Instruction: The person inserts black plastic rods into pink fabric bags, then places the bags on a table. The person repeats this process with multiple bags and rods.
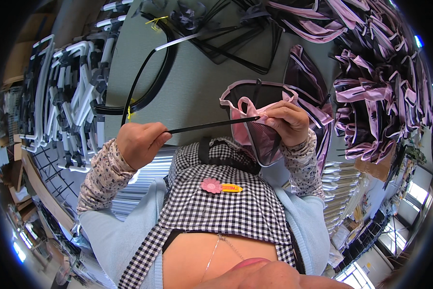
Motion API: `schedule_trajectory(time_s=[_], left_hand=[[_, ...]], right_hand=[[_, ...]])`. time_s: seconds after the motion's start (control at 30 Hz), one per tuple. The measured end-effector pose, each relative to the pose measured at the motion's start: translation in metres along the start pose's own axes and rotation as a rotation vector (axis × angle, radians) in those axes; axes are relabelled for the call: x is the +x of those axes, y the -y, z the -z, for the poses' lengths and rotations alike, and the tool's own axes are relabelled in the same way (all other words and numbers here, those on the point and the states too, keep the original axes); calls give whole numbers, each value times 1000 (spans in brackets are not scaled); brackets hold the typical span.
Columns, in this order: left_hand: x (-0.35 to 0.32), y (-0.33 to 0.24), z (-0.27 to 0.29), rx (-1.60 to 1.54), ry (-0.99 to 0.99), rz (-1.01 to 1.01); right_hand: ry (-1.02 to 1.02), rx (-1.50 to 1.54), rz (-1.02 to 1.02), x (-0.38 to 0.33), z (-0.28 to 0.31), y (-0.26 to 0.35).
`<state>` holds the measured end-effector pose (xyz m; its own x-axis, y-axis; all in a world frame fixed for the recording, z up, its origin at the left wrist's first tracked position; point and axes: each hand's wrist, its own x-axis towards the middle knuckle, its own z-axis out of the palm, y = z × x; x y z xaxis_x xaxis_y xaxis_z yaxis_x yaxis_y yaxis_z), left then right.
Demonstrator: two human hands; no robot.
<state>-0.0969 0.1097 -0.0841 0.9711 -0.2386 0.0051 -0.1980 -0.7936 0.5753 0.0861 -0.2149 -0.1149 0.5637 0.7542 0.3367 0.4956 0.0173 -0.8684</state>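
My left hand (pixel 142 144) is closed around a thin black flexible strip (pixel 211 125), which spans in front of my chest toward my right hand (pixel 289 123). Behind the left hand, a black length curves up over the table to a white section. Pinched between my right fingers is the pink edging of a black mesh and pink fabric piece (pixel 240 98). The strip's end meets this edging at the right fingertips; whether it is inside the fabric I cannot tell. The mesh piece hangs below the right hand, and a pink loop stands up beside it.
On the grey-green table (pixel 197 77) lies a coil of black strip (pixel 166 67) with yellow ties. Black wire-like frames (pixel 245 53) lie at the far side. Pink and black fabric pieces (pixel 371 96) pile up at right. White and black tube frames (pixel 76 86) stack at left.
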Motion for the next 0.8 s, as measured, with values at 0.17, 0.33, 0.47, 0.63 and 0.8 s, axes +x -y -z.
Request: schedule_trajectory(time_s=[0.17, 0.33, 0.47, 0.63, 0.8], left_hand=[[5, -3, 9, 110, 56, -31], [32, -25, 10, 299, 118, -42], [56, -24, -13, 238, 77, -26], [59, -17, 65, 11, 156, -213], [84, -4, 45, -1065, 792, -196]], right_hand=[[109, -49, -18, 10, -1, 7], [140, -436, 179, 40, -42, 24], [-46, -391, 206, 55, -91, 26], [-82, -181, 24, 42, -33, 35], [-17, -88, 147, 43, -16, 52]])
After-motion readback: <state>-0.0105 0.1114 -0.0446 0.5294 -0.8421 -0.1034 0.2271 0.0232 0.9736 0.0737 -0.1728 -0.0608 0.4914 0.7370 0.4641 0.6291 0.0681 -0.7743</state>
